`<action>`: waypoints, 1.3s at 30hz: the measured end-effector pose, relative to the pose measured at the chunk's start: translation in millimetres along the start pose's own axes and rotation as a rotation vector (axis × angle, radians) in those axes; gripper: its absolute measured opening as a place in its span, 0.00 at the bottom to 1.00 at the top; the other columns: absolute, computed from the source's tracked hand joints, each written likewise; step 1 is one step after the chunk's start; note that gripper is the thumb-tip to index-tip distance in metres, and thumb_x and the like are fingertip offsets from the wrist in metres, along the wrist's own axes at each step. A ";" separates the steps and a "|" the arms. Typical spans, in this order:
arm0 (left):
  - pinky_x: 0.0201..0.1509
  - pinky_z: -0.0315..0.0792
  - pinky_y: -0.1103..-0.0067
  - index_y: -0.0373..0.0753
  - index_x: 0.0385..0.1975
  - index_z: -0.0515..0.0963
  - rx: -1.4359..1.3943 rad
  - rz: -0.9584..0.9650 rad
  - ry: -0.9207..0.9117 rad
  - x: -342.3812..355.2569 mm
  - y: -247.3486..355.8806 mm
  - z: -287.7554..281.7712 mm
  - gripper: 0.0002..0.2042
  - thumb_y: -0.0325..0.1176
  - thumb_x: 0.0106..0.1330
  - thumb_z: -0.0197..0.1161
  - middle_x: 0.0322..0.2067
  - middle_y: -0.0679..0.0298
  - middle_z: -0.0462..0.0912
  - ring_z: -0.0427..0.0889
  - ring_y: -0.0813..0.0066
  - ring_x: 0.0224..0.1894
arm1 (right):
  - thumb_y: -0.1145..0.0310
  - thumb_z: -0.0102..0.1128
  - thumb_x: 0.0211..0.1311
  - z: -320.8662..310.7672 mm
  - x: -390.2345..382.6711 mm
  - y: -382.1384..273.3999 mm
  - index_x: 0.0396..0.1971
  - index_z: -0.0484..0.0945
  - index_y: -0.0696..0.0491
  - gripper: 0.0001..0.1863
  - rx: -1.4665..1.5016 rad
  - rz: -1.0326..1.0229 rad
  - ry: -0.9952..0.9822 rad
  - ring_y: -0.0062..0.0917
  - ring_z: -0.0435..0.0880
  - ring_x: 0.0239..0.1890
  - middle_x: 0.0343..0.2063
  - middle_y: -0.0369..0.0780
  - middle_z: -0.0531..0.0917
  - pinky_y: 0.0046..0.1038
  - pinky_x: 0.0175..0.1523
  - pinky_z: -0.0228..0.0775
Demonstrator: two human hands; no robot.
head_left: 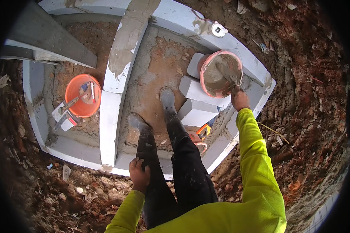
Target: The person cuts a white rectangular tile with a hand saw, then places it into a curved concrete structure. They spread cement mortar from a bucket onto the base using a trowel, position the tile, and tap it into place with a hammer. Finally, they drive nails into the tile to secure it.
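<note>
My right hand [239,99] reaches forward to the pink mortar bucket [220,73] and grips a trowel [230,77] whose blade is down in the grey mortar. The bucket rests on white blocks [194,90] stacked inside a low white block enclosure [109,124]. My left hand [139,173] rests on my left thigh, fingers spread on the dark trouser leg, holding nothing. I stand inside the enclosure in mud-caked boots [167,97], sleeves bright yellow.
An orange bucket [83,95] with hand tools sits in the left compartment, next to a small white block with more tools [65,118]. A dividing wall topped with mortar [129,35] runs up the middle. An orange tool [202,132] lies by my right leg. Red earth surrounds everything.
</note>
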State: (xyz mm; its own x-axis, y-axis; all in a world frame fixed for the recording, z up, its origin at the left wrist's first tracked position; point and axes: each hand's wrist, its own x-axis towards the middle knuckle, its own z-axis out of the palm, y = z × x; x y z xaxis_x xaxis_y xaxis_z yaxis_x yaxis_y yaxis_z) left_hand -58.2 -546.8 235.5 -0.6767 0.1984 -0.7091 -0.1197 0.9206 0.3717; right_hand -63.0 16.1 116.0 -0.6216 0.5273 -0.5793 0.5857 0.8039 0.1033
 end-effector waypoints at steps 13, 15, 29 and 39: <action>0.63 0.66 0.60 0.37 0.47 0.77 0.067 0.016 -0.050 3.5 35.0 -6.1 0.19 0.32 0.54 0.66 0.52 0.52 0.75 0.70 0.50 0.58 | 0.75 0.66 0.55 -12.1 -24.5 16.3 0.39 0.82 0.57 0.11 0.929 0.009 -0.499 0.10 0.66 0.28 0.25 0.25 0.73 0.16 0.34 0.63; 0.63 0.66 0.60 0.37 0.48 0.77 0.067 -0.012 -0.055 1.6 32.3 -5.9 0.19 0.33 0.54 0.65 0.52 0.52 0.75 0.70 0.50 0.58 | 0.74 0.66 0.56 -25.4 -53.9 5.5 0.43 0.82 0.58 0.13 0.912 -0.100 -0.396 0.11 0.71 0.28 0.26 0.28 0.79 0.19 0.34 0.68; 0.63 0.67 0.60 0.38 0.46 0.79 -0.046 -0.135 0.046 -52.8 -14.8 36.3 0.19 0.33 0.52 0.66 0.52 0.53 0.75 0.71 0.50 0.58 | 0.64 0.60 0.63 -5.9 -56.0 -344.3 0.52 0.75 0.65 0.22 0.593 -0.589 0.105 0.54 0.82 0.46 0.45 0.60 0.81 0.43 0.50 0.75; 0.65 0.63 0.57 0.38 0.46 0.79 -0.238 -0.201 0.125 -77.7 -34.9 64.9 0.19 0.34 0.53 0.63 0.54 0.54 0.74 0.70 0.49 0.59 | 0.58 0.53 0.70 -7.4 35.0 -352.1 0.52 0.75 0.56 0.20 0.401 -0.757 0.267 0.49 0.84 0.28 0.27 0.51 0.84 0.44 0.36 0.77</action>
State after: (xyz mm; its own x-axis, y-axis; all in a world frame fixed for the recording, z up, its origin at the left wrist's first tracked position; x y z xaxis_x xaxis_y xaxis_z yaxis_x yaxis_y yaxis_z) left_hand 45.7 -572.5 238.7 -0.7044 -0.0355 -0.7089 -0.4158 0.8301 0.3716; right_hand -294.9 -246.5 65.4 -0.9861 -0.0189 -0.1652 0.0761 0.8321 -0.5494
